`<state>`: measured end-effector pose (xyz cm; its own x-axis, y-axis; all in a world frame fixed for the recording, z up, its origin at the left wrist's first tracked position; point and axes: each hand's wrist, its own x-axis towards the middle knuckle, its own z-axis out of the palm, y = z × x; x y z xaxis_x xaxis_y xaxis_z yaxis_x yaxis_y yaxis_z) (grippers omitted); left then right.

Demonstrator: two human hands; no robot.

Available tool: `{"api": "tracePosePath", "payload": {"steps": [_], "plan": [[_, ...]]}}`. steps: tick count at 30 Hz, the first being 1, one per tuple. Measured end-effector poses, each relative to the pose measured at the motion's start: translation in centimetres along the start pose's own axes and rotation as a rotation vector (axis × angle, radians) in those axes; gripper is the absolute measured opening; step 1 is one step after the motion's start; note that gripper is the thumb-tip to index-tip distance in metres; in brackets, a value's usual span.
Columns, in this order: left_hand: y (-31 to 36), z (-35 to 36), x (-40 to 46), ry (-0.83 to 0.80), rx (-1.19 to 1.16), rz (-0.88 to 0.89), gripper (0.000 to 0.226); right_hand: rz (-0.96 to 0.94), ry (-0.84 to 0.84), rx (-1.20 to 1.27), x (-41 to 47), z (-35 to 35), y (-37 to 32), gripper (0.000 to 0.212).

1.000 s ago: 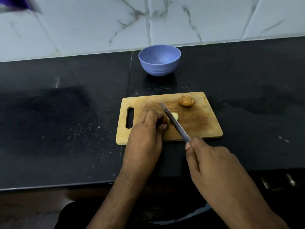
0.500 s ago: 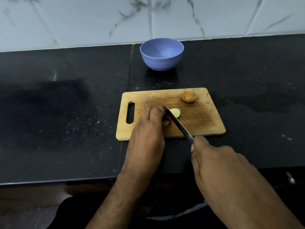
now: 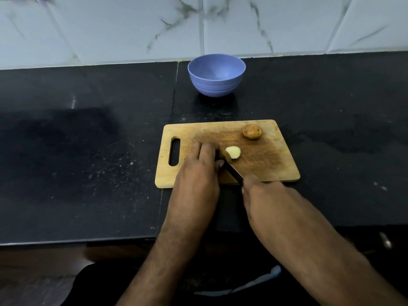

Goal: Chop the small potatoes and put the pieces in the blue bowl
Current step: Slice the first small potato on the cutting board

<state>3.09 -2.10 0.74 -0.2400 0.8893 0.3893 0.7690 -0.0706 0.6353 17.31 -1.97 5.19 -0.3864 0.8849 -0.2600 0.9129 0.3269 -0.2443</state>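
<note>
Two potatoes lie on the wooden cutting board [image 3: 265,164], which sits on the black counter [image 3: 88,173] in front of the white marble-patterned wall tiles [image 3: 110,29]. One potato is whole [image 3: 252,131] and brown-skinned, resting near the board's far right corner, well apart from both hands. The other is cut: a pale cut piece [image 3: 233,152] lies with its cut face showing near the middle of the board, just beside the fingertips of the left hand [image 3: 196,173]. That left hand rests on the board with its fingers curled down over the rest of the potato, of which only a sliver of brown skin shows at the fingertips. The right hand [image 3: 262,195] is clamped around the handle of a knife [image 3: 234,172], at the board's near edge; the blade runs up and to the left, passing between the left thumb and the pale piece. The blue bowl [image 3: 216,85] stands upright on the counter beyond the board, near the wall, with nothing visible inside it.
</note>
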Motion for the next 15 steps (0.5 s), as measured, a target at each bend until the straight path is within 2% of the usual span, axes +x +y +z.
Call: {"api": "tracePosePath", "payload": {"steps": [7, 11, 15], "plan": [[-0.3, 0.3, 0.0, -0.038, 0.020, 0.091, 0.027, -0.014, 0.038, 0.050, -2.2, 0.3, 1.8, 0.019], [-0.4, 0.0, 0.0, -0.013, -0.025, 0.042, 0.028, -0.021, 0.050, 0.125, -2.2, -0.7, 2.9, 0.032], [-0.7, -0.6, -0.2, -0.018, -0.153, 0.019, 0.035, -0.006, 0.097, 0.283, -1.3, -1.0, 3.3, 0.034]]}}
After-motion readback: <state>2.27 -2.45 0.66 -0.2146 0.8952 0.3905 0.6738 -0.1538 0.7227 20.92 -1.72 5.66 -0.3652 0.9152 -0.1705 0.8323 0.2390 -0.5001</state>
